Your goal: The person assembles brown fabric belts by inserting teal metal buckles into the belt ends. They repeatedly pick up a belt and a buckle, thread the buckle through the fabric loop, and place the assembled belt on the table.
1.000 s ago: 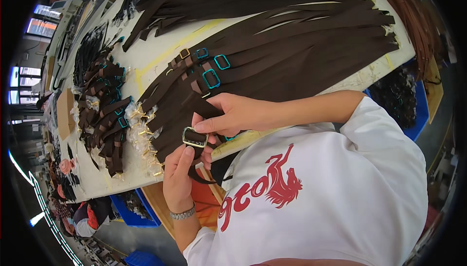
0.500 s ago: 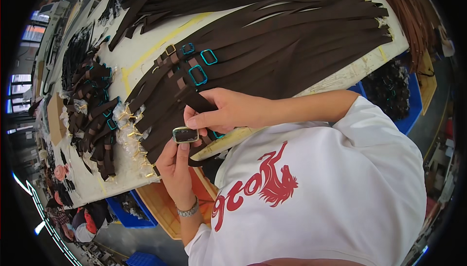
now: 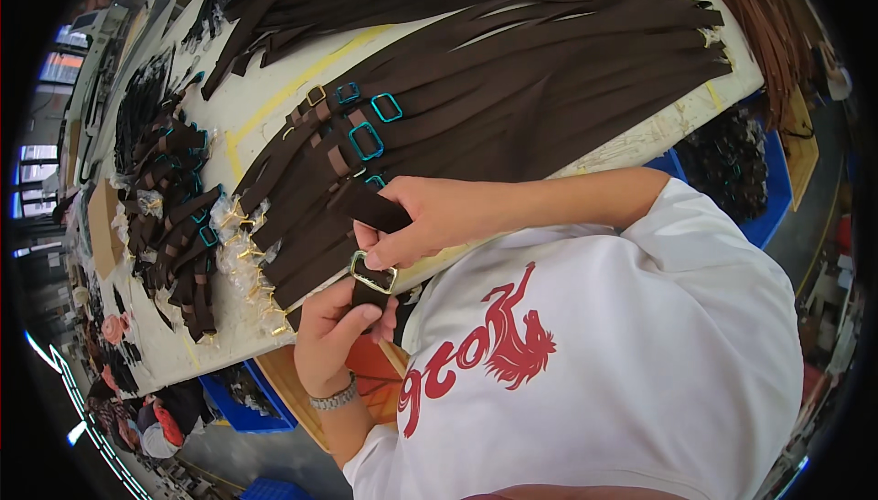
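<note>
My left hand [image 3: 331, 335], with a metal watch at its wrist, is closed on a dark brown belt strap [image 3: 369, 296] just below its buckle. That gold-toned rectangular buckle [image 3: 353, 271] is tilted between my two hands. My right hand [image 3: 422, 214] grips a folded-over part of dark brown strap [image 3: 377, 208], and its fingertips meet the upper side of the buckle. Whether both hands hold one and the same strap I cannot tell. Right beside them on the table lie straps with blue-edged buckles [image 3: 367, 141] and brown loops.
Long dark brown straps [image 3: 549, 88] cover much of the white table [image 3: 265, 120]. A pile of buckled straps [image 3: 174, 216] lies at left, beside gold-tipped strap ends in clear plastic [image 3: 251, 262]. Blue bins [image 3: 777, 193] and an orange-lined crate [image 3: 370, 363] stand below the edge.
The buckle has moved slightly right and down toward my body and turned to a tilt. My left hand has shifted from the buckle's frame to the strap below it.
</note>
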